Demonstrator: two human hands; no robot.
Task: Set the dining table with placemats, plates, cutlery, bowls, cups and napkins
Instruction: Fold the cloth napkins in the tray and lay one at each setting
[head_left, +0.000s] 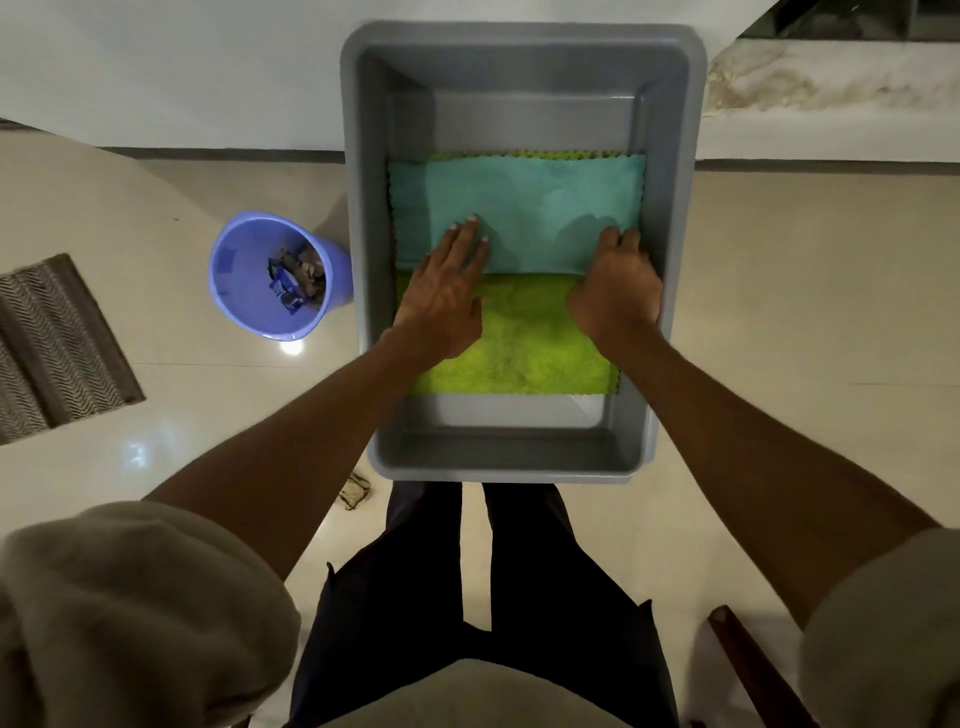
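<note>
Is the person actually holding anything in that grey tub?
Seemingly the teal cloth: right hand curls over its near-right edge; left hand lies flat on its near-left edge.

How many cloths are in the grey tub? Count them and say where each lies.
2. The teal cloth lies on top toward the far side, under both hands. The green cloth lies beneath it, showing on the near side. More could be hidden underneath.

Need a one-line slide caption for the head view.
Both hands, left hand and right hand, press on a teal cloth over a green cloth inside a grey tub.
</note>
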